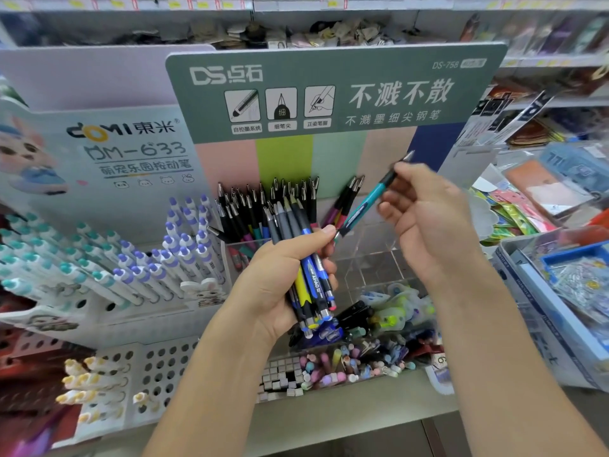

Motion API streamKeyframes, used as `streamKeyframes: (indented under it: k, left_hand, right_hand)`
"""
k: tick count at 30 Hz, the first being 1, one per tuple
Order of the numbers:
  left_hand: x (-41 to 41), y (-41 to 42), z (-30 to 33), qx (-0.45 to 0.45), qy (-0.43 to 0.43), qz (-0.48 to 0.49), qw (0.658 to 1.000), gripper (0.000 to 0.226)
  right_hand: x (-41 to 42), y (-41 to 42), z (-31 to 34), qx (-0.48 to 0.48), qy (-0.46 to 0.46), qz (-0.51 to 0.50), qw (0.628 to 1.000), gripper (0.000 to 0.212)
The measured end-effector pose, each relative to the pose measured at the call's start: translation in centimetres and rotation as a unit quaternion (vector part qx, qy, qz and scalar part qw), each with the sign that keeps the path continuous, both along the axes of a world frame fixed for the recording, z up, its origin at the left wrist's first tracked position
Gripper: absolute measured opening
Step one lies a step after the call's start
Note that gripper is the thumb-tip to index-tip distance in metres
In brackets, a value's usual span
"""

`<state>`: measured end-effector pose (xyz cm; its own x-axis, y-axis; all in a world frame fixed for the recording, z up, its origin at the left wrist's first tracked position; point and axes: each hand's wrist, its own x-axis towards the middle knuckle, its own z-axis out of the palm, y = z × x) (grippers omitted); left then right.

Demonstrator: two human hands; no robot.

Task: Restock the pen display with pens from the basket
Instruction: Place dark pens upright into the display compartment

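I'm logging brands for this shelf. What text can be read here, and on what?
"DS点石", "DS-758", "不溅不散", "不溅墨细尖钢笔": green header board.
"自控墨系统", "细笔尖", "正姿笔握": icon captions on that board.
"DOMI東米", "DM-633", "萌宠乐园按动笔": pale display card.
"AIHAO": blue pen gripped in the left hand.
Shelf price tags: too blurred.

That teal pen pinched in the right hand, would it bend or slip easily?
The teal pen looks stiff: it stays straight though the right hand pinches it only near one end. Probably light, since fingertips alone carry it. Its glossy barrel may be slippery, and being round, it would likely roll if set down.
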<state>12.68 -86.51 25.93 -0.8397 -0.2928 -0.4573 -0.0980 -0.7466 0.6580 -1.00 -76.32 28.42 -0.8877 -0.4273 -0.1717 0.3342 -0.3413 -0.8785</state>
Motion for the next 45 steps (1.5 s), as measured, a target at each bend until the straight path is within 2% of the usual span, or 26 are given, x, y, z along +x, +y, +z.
streamKeyframes:
  k: [2, 4, 7, 10, 14, 21, 25, 28, 30, 33, 35, 38, 42, 45]
  left_hand:
    - [0.1, -0.2, -0.2, 0.009, 0.007, -0.003, 1.0, 0.011]
    - [0.1, -0.3, -0.3, 0.013, 0.006, -0.001, 1.0, 0.01]
    - [-0.1, -0.1, -0.1, 0.012, -0.002, 0.007, 1.0, 0.01]
    - [-0.2, 0.2, 0.2, 0.008, -0.005, 0.01, 1.0, 0.012]
    - [-0.3, 0.5, 0.4, 0.011, -0.004, 0.011, 1.0, 0.01]
    - [-0.4, 0.9, 0.7, 0.004, -0.007, 0.012, 1.0, 0.011]
    - [-0.6, 1.3, 0.9, 0.013, -0.006, 0.006, 1.0, 0.012]
    - [-0.8, 1.5, 0.9, 0.033, 0.001, -0.001, 0.999, 0.007]
    - [-0.9, 1.8, 0.9, 0.038, 0.002, -0.005, 0.999, 0.004]
    - [-1.1, 2.2, 1.1, 0.04, -0.001, -0.005, 0.999, 0.005]
    - [-1.3, 2.4, 1.2, 0.035, -0.003, -0.011, 0.999, 0.006]
    - [-1.5, 2.5, 1.3, 0.001, -0.006, -0.046, 0.999, 0.009]
    - [-1.4, 2.4, 1.6, -0.01, 0.0, -0.071, 0.997, 0.01]
    - [-1.3, 2.7, 1.7, 0.017, -0.003, -0.066, 0.998, 0.012]
  right_hand:
    - [-0.9, 0.4, 0.3, 0.022, 0.085, -0.061, 0.994, 0.011]
    - [-1.5, 0.2, 0.2, 0.089, 0.184, -0.08, 0.976, 0.01]
    - [-2.0, -1.0, -1.1, 0.206, 0.289, -0.042, 0.934, 0.015]
    - [-1.9, -1.9, -2.6, 0.289, 0.37, -0.011, 0.883, 0.01]
    - [-1.6, -2.1, -3.2, 0.334, 0.412, -0.011, 0.848, 0.006]
    - [-1.3, -1.8, -2.3, 0.414, 0.465, -0.015, 0.783, 0.011]
    - [-1.9, -1.6, -2.4, 0.4, 0.402, -0.021, 0.824, 0.028]
    - [-1.9, -1.0, -2.8, 0.379, 0.367, -0.03, 0.849, 0.032]
    - [-1.3, -0.4, -2.7, 0.375, 0.355, -0.055, 0.854, 0.033]
    - [0.3, 0.6, -1.6, 0.345, 0.356, -0.085, 0.864, 0.021]
    - [1.5, 1.0, -0.6, 0.334, 0.328, -0.011, 0.883, 0.02]
    - [2.9, 1.2, 0.2, 0.302, 0.212, 0.156, 0.916, 0.024]
    - [2.8, 1.4, 0.3, 0.228, 0.087, 0.177, 0.953, 0.019]
    - [2.6, 1.5, 0.0, 0.203, 0.025, 0.176, 0.963, 0.015]
